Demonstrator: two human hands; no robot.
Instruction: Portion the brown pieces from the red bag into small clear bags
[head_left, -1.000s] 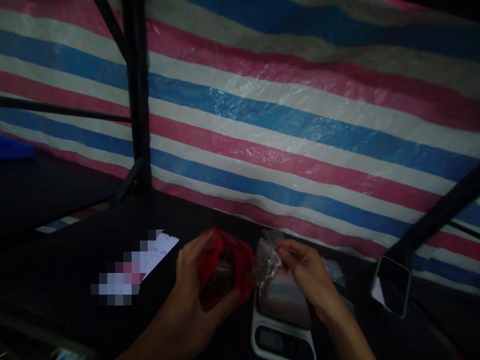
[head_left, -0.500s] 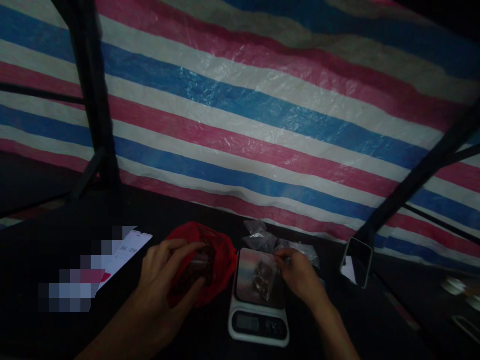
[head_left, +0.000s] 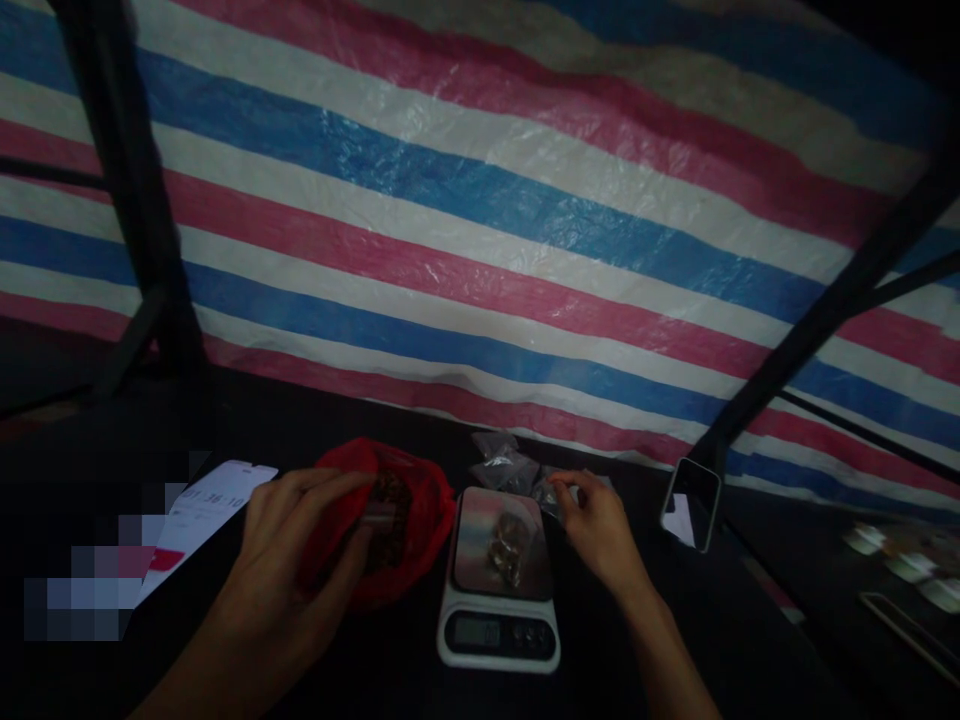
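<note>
My left hand (head_left: 300, 540) reaches over the rim of a red plastic bag (head_left: 427, 540), thumb and fingers apart. Just beyond its fingertips, a small translucent piece (head_left: 380, 516) lies among brown contents too dark to name. A white digital scale (head_left: 499, 640) stands right of the bag. On its metal plate rests a small clear packet with brownish contents (head_left: 507, 548). Right of the scale, my right hand (head_left: 596, 520) has thumb and forefinger bent together over clear plastic bags (head_left: 549, 490); whether they grip one I cannot make out.
More crumpled clear bags (head_left: 501, 460) lie behind the scale. One phone (head_left: 690, 505) leans at the right; another lit phone (head_left: 217, 500) lies at the left. Dark frame posts (head_left: 142, 230) stand before a striped sheet (head_left: 480, 250). Pale round items (head_left: 911, 567) are at far right.
My right hand has let go of the packet on the scale and shifted right, over the clear bags. My left hand stays at the red bag. The whole view has shifted slightly.
</note>
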